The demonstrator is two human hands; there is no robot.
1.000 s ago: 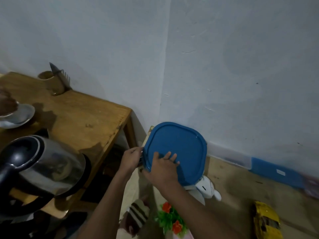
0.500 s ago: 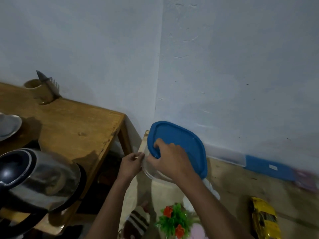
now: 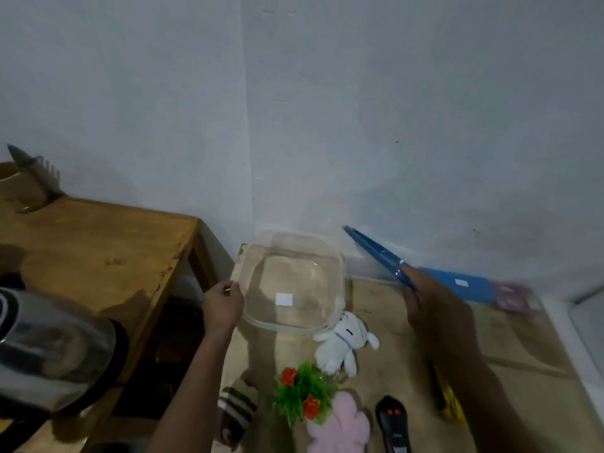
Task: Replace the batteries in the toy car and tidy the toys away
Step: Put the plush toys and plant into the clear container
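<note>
A clear plastic container (image 3: 294,276) stands open in the corner by the wall. My left hand (image 3: 224,304) grips its left rim. My right hand (image 3: 431,305) holds the blue lid (image 3: 376,253) edge-on, lifted off to the right of the container. A white plush toy (image 3: 340,341) lies just below the container. Lower down are a green plastic plant with red flowers (image 3: 302,392), a pink plush (image 3: 343,423), a striped plush (image 3: 235,407) and a black remote (image 3: 392,423). The yellow toy car (image 3: 452,403) is mostly hidden behind my right forearm.
A wooden table (image 3: 98,253) stands at left with a steel kettle (image 3: 49,348) on its near end and a cup holding utensils (image 3: 23,188) at the back. A second blue lid (image 3: 464,284) lies along the wall at right. Walls close the corner.
My right hand has lifted the blue lid off the container and swung it to the right. The container now stands open. My left hand stays on its rim.
</note>
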